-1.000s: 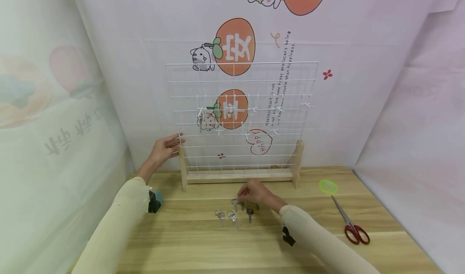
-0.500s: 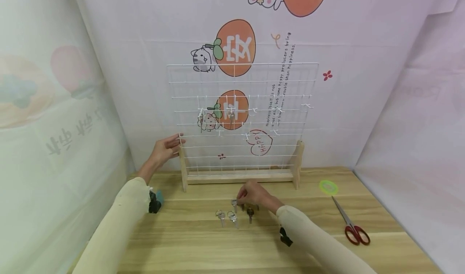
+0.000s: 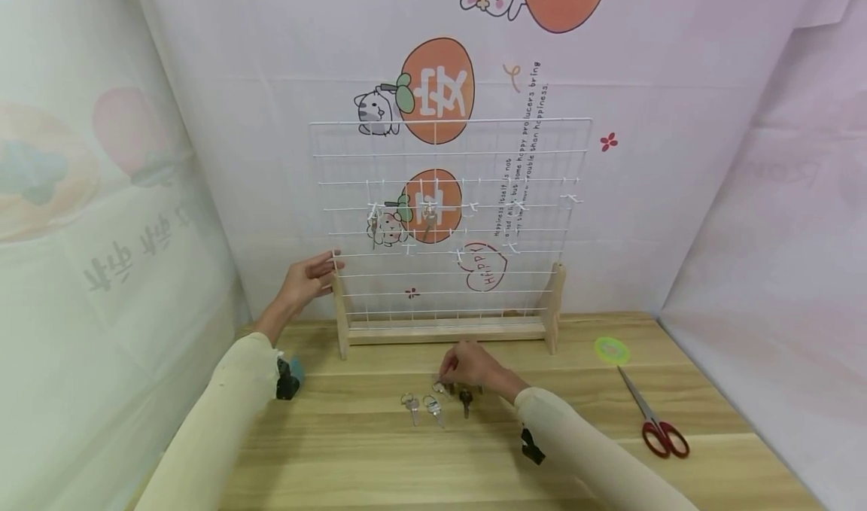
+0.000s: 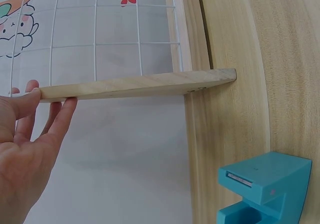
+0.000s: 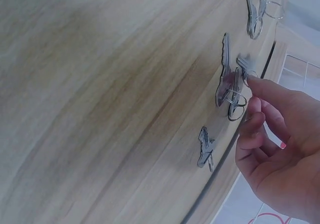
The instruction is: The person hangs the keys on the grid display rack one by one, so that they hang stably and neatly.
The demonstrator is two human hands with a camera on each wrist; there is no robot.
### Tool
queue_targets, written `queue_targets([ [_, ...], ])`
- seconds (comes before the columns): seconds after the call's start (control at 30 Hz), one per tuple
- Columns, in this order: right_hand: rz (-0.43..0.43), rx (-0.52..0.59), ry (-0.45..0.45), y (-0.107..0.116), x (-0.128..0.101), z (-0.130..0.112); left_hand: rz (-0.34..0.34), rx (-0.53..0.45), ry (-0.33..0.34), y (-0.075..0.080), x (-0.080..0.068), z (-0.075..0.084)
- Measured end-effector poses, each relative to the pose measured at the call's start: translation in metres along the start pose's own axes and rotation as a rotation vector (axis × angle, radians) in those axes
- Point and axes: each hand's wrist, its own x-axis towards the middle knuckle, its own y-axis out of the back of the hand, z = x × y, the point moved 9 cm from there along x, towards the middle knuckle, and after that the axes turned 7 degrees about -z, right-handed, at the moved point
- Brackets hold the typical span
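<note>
With the left hand [image 3: 308, 279] flat against the rack [image 3: 341, 300], the right hand [image 3: 474, 368] should pinch the key [image 5: 243, 66] firmly, clear of its 3 neighbours.

wire rack [image 3: 450, 225] stands upright along the table's [image 3: 379, 466] far edge, blocking passage behind. before the rack, keys [image 3: 433, 404] lie scattered; right of it, scissors [image 3: 653, 417] and tape ring [image 3: 612, 348]; bare wood nearer.

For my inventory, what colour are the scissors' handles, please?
Red; the scissors show best in the head view.
</note>
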Motion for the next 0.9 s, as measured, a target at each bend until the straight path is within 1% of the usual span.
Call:
queue_targets([
  [0.13,0.01,-0.007,0.028,0.002,-0.001,-0.001,0.0,-0.01,-0.005,0.0,-0.001,0.001],
  [0.23,0.012,0.022,0.046,0.005,-0.003,-0.004,0.001,-0.005,-0.008,0.0,-0.001,0.001],
  [0.37,0.014,0.076,0.029,0.011,-0.004,-0.006,0.004,0.006,-0.011,0.0,0.0,0.0],
  [0.5,0.029,0.093,0.017,0.019,-0.005,-0.008,0.001,0.004,-0.016,0.0,0.0,-0.001],
  [0.73,0.073,0.063,0.098,0.036,-0.009,-0.019,0.0,0.006,-0.007,-0.001,-0.001,-0.001],
  [0.9,0.125,0.037,0.148,0.053,-0.011,-0.025,0.002,-0.004,-0.012,-0.001,-0.002,0.0],
])
